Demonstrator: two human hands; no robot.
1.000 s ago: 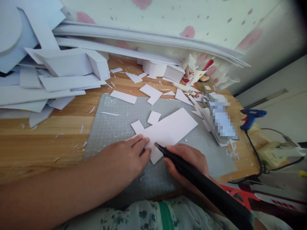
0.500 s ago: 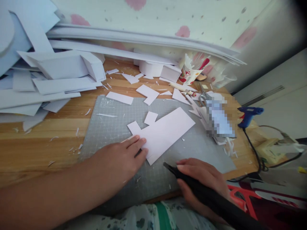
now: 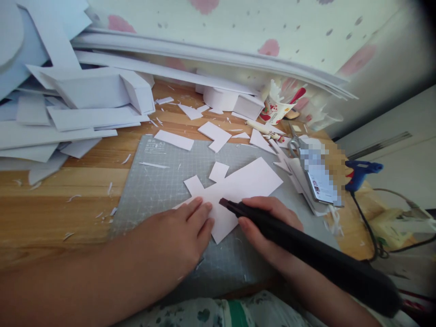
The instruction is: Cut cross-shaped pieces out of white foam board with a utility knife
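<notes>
A white board piece, stiff like foam board or card, lies slantwise on the grey cutting mat. My left hand presses on its left end, fingers lying flat and holding nothing. Gripped in my right hand is a black utility knife, its dark blade tip over the middle of the board piece. Whether the tip touches the surface I cannot tell. Two small white squares show along the board's upper edge; whether they are joined to it is unclear.
White cut-outs are heaped at the left. Offcuts litter the mat's far edge. At the right are a paper cup of tools, scissors, a phone and a blue glue gun with its cord.
My right hand has brought the knife up and left, from beside the board piece to over its middle. My left hand stays pressed on the board. The view has shifted slightly.
</notes>
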